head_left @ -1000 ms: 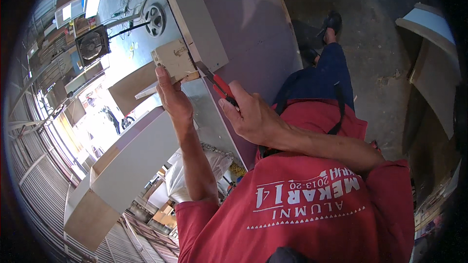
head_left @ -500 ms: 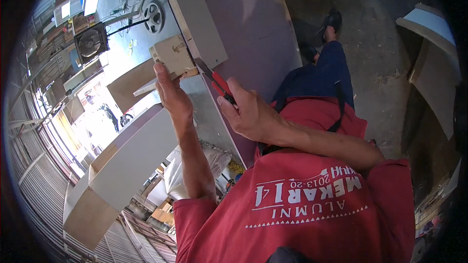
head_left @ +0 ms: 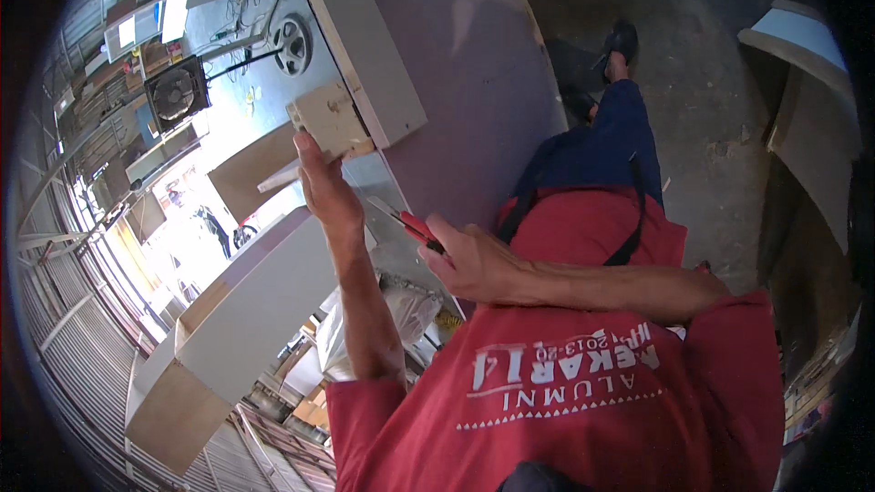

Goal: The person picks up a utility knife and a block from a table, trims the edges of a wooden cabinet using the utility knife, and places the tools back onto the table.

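My left hand [head_left: 333,193] grips a pale wooden block [head_left: 328,117] with a thin strip below it, against the end of a long grey batten on a large mauve panel [head_left: 447,100]; its fingertips are partly hidden. My right hand [head_left: 465,260] is closed round a red-and-black handled tool [head_left: 415,226] with a narrow metal blade, which points up-left toward the left wrist, a little below the grey batten [head_left: 369,73] and apart from it.
A white box-like cabinet [head_left: 246,319] stands left, a fan [head_left: 173,91] and loose boards [head_left: 246,173] beyond it. A person [head_left: 214,228] is in the bright doorway. Curved panels [head_left: 802,109] stand at the right, beside the concrete floor [head_left: 693,64].
My right hand has moved down with the tool, drawing its blade away from the batten's end beside the block. My left hand and the block sit slightly lower in the picture.
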The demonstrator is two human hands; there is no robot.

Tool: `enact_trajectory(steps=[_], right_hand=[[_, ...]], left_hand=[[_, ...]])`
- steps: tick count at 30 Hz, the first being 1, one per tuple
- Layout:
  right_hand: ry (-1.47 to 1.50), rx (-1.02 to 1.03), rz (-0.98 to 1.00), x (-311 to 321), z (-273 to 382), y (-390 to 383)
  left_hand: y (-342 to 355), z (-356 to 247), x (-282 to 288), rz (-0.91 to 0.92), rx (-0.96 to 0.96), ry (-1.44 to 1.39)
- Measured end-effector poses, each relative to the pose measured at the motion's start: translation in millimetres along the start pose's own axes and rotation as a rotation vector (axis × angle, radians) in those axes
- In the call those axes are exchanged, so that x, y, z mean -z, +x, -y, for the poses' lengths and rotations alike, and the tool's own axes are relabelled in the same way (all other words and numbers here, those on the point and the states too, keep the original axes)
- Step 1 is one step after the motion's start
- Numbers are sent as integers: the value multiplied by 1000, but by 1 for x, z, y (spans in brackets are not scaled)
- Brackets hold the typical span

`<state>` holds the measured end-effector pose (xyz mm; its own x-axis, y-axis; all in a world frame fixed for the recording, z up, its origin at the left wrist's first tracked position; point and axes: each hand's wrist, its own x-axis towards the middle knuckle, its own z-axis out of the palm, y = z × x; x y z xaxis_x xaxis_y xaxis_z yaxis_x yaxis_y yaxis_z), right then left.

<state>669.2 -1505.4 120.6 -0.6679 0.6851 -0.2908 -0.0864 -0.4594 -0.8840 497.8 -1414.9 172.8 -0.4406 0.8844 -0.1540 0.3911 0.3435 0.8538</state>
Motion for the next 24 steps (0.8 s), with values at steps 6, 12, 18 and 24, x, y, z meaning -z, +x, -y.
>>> enact_trajectory(steps=[6,12,18,24], right_hand=[[54,1,-118,40,28,3],[62,119,-246,49,27,36],[80,23,-217,47,33,41],[73,26,-232,43,36,41]], left_hand=[[8,8,9,72,24,10],[8,-2,9,88,79,-30],[8,-1,9,46,94,-46],[6,-3,7,66,71,-51]])
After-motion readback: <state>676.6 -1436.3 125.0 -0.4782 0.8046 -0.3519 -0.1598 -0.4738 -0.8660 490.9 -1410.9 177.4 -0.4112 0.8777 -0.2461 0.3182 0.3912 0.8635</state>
